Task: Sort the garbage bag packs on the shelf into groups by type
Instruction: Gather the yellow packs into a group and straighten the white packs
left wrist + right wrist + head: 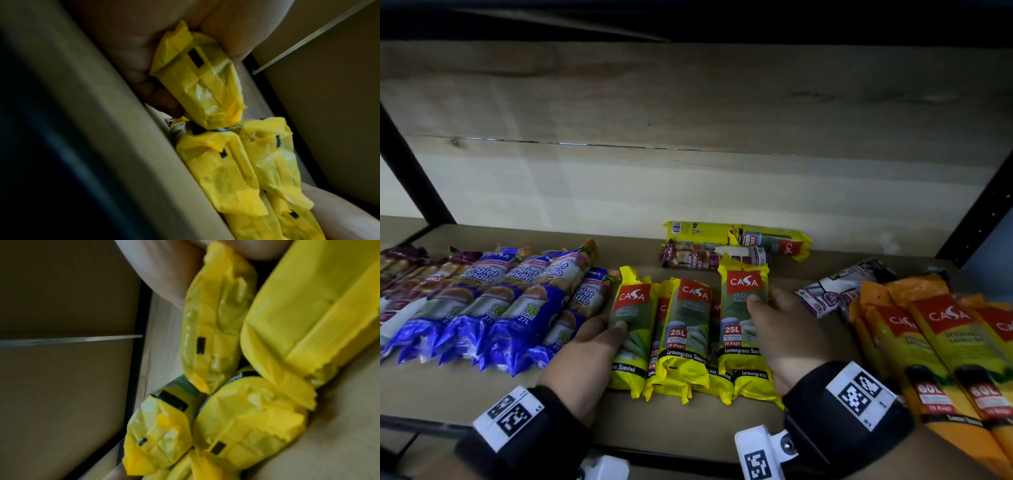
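Several yellow 25L lemongrass packs [688,329] lie side by side at the middle of the wooden shelf [674,425]. My left hand [616,330] grips the leftmost yellow pack [635,308], thumb on its face; in the left wrist view my fingers [160,97] curl round that pack [197,78]. My right hand [760,303] grips the rightmost yellow pack [741,329], which sits a little farther back than its neighbours. The right wrist view shows this pack [216,324] against my palm, with more yellow packs [246,418] below it.
Blue singlet-handle packs [517,301] and purple draw-string packs [410,274] fill the left. Orange-yellow 60L packs [941,349] lie on the right, with a white-purple pack [839,287] behind them. A yellow pack [736,236] and a purple pack [709,258] lie crosswise at the back.
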